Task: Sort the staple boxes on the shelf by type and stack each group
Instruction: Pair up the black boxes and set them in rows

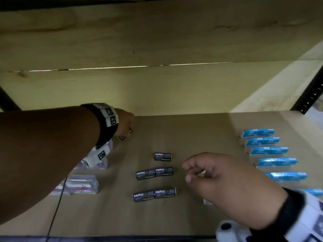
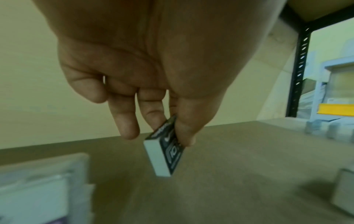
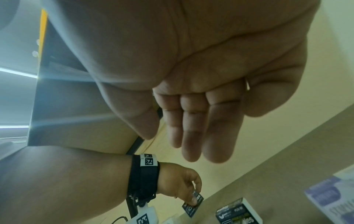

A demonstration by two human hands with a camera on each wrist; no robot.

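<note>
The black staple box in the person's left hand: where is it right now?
In the left wrist view the black staple box hangs pinched by the left hand above the shelf, near the back, left of the other black boxes.

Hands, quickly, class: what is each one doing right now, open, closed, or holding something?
Left hand: pinches a black staple box, lifted off the shelf.
Right hand: open, fingers loosely curled, holding nothing.

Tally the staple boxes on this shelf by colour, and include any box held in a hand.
Black boxes: 6 (5 on the shelf, 1 pinched in the left hand)
Blue boxes: 6
Clear purple-labelled boxes: at least 2; the left arm hides part of them
Total: at least 14
</note>
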